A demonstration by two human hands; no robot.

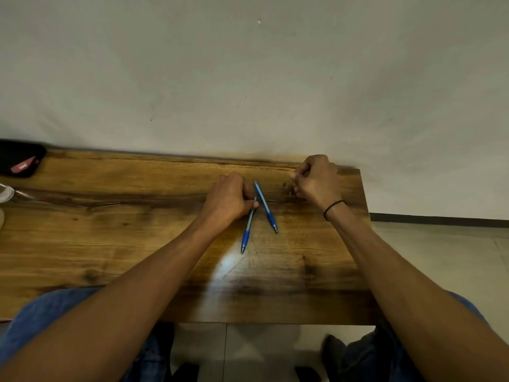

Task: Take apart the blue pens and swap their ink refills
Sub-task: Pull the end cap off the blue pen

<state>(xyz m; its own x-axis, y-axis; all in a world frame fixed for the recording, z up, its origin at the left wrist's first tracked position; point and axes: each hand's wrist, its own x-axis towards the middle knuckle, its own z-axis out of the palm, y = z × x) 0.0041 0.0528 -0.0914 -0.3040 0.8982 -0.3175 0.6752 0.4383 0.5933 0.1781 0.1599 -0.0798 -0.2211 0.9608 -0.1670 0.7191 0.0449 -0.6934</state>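
Now left hand (230, 199) pinches one pen's (247, 231) upper end.

Head camera looks steeply down, close over table (137, 244).

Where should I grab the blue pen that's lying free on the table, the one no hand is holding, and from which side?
Take the free blue pen by its bare barrel, just above the darker blue grip sleeve, pinching from above across its width. It lies flat on the table, tip toward you, so only the top and sides are open. The right hand looks better placed; the left hand already holds the other pen.
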